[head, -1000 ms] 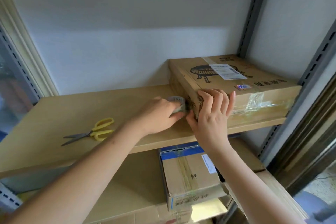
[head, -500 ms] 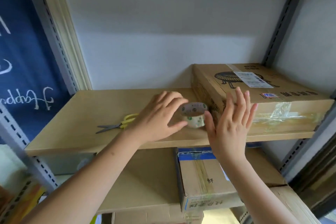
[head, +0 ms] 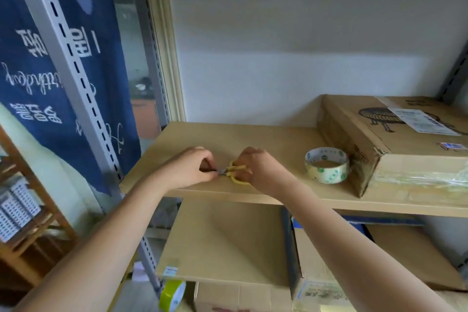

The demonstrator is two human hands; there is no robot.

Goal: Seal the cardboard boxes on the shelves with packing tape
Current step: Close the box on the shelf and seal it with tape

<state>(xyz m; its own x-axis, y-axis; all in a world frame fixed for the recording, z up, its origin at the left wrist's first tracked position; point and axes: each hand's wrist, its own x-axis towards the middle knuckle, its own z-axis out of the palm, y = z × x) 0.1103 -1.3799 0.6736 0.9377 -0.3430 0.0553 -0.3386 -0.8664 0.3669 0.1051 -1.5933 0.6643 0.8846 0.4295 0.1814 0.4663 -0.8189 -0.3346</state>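
Both of your hands had left the box and the tape roll since the earlier frames and gone over to the scissors, and your view had swung left with them.

You had the shelf running across the middle, with the cardboard box lying flat at its three o'clock end, clear tape already wrinkled along its front edge. The roll of packing tape stood on its side just beside the box's near corner, untouched by either hand and well apart from them. More boxes sat on the shelf below, at six o'clock.

Your left hand had its fingers curled down around the blade end of the scissors. Your right hand gripped the yellow handles, fingers bent over the loops; whether any finger was threaded through, I could not tell.

Watch that left hand, in my judgement: it was closed over the blades, so opening the handles or pulling with the right could nick your fingers. The roll also stood close to the shelf's front edge, so a knock from your right forearm could roll it off.
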